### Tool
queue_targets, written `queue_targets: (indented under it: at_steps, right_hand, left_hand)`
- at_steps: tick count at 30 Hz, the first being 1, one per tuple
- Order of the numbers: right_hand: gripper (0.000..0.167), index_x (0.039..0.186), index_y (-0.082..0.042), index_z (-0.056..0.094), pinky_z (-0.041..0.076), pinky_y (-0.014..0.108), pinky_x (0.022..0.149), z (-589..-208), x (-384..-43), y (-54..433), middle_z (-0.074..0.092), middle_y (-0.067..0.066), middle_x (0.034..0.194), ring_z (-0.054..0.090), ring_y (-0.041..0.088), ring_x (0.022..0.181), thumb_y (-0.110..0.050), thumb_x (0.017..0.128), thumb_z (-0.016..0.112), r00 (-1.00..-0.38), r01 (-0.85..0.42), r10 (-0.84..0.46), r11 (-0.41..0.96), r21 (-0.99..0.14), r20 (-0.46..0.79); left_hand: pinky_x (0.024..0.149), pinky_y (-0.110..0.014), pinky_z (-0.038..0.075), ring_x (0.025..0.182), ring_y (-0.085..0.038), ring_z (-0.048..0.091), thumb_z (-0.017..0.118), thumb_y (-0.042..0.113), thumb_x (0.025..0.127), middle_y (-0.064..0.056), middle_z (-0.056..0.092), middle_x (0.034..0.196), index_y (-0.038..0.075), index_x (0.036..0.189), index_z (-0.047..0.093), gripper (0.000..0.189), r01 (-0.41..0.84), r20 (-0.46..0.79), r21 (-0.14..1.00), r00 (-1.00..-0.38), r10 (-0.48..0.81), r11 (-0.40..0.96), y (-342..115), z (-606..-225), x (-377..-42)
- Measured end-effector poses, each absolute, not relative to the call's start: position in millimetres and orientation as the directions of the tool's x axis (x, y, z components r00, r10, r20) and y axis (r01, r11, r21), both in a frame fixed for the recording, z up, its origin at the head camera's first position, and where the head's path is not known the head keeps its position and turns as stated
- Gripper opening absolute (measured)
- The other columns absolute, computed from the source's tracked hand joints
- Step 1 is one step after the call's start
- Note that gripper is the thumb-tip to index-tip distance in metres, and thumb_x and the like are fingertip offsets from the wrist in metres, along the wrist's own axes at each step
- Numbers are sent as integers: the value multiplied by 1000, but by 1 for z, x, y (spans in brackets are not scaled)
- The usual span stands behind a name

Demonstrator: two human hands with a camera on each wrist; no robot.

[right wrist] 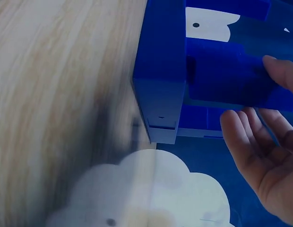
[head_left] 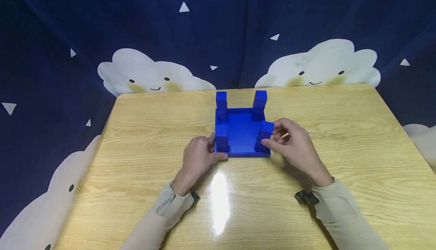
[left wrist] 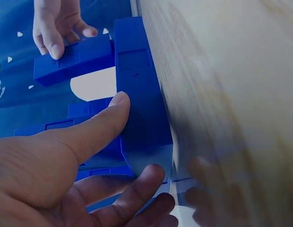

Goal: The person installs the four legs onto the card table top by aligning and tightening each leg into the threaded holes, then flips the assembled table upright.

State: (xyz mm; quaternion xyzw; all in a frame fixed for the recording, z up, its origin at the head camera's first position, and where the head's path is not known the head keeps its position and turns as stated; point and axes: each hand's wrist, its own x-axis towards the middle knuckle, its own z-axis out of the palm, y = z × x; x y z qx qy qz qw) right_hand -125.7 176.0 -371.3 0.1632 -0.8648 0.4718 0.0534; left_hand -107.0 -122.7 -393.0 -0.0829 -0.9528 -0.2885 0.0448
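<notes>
A shallow blue tray-like base (head_left: 241, 134) with a low rim lies on the table, a square blue post standing at each corner. My left hand (head_left: 197, 158) grips its near left corner beside the near left post (head_left: 222, 138); in the left wrist view the thumb rests on the rim (left wrist: 139, 99) and the other fingers lie along the side. With my right hand (head_left: 296, 146) I pinch the near right post (head_left: 265, 130) between thumb and fingers. That post leans outward to the right, its lower end at the corner. The right wrist view shows the post (right wrist: 222, 78) meeting the base wall (right wrist: 160, 52).
At the far corners stand the far left post (head_left: 221, 104) and the far right post (head_left: 260, 104). Beneath everything is a light wooden table (head_left: 153, 128). A dark blue curtain (head_left: 218, 26) with clouds and white triangles hangs behind it.
</notes>
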Motion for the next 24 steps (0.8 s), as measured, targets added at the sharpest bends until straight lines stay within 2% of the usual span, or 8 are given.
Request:
queue_targets:
  at_steps: [4, 11, 17, 24]
  right_hand:
    - [37, 111, -4, 65, 57, 23, 70, -372, -125, 176, 70, 7, 92, 69, 22, 80, -18, 91, 93, -945, -323, -227, 526, -786, 236]
    - [53, 127, 1, 66, 49, 22, 67, -373, -125, 173, 65, 6, 88, 61, 22, 77, -12, 85, 96, -929, -368, -252, 543, -755, 272]
    - [44, 120, -1, 70, 47, 24, 63, -374, -127, 172, 63, 3, 83, 59, 21, 73, -13, 86, 96, -925, -379, -260, 575, -725, 277]
    - [41, 123, 1, 68, 50, 22, 66, -373, -125, 174, 66, 5, 87, 62, 22, 76, -14, 93, 91, -937, -345, -251, 561, -753, 243]
  left_hand:
    - [61, -31, 40, 65, -12, 45, 104, 34, 73, 5, 55, 70, -5, 140, 67, 87, 186, 140, 542, -982, 130, 819, -123, -394, -107]
    - [61, -32, 42, 66, -13, 47, 104, 34, 72, 4, 57, 71, -5, 141, 67, 87, 178, 137, 539, -983, 123, 823, -123, -393, -106]
    - [61, -32, 43, 67, -13, 49, 104, 35, 72, 4, 59, 72, -4, 140, 68, 87, 168, 131, 548, -985, 114, 819, -123, -395, -106]
    - [61, -31, 40, 66, -13, 46, 104, 34, 72, 4, 56, 70, -4, 141, 67, 88, 187, 144, 544, -981, 128, 818, -123, -394, -107]
